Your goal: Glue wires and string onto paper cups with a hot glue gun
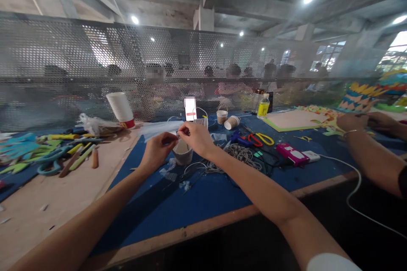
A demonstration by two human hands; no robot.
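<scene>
Workshop hall: concrete beams and ceiling lights above a perforated screen [178, 51], with people dimly visible through it
Pale cup [183, 159]: upright on the blue work surface [197, 209], just below the meeting hands; it looks like thin paper, so probably light, only slightly stiff and easily dented; best held low around its side wall, without squeezing
Left hand [158, 150]: fingers curled, thumb and fingertips drawn into a pinch by the cup's rim; what they grasp, if anything, is too small to tell
Right hand [195, 137]: fingertips likewise pinched, almost meeting the left ones; whether a strand lies between them cannot be told
Cord tangle [240, 156]: loose grey loops just right of the cup, likely soft and quick to snag
Behind the cup: a lit phone [190, 110], and two small cups, one upright [221, 116], one lying on its side [231, 123]
Right side: a yellow looped handle [265, 138], a magenta box [291, 153], and farther off another person's hands [352, 122]
Left side: a leaning stack of white cups [119, 108] and blue-handled scissors [51, 161]
</scene>
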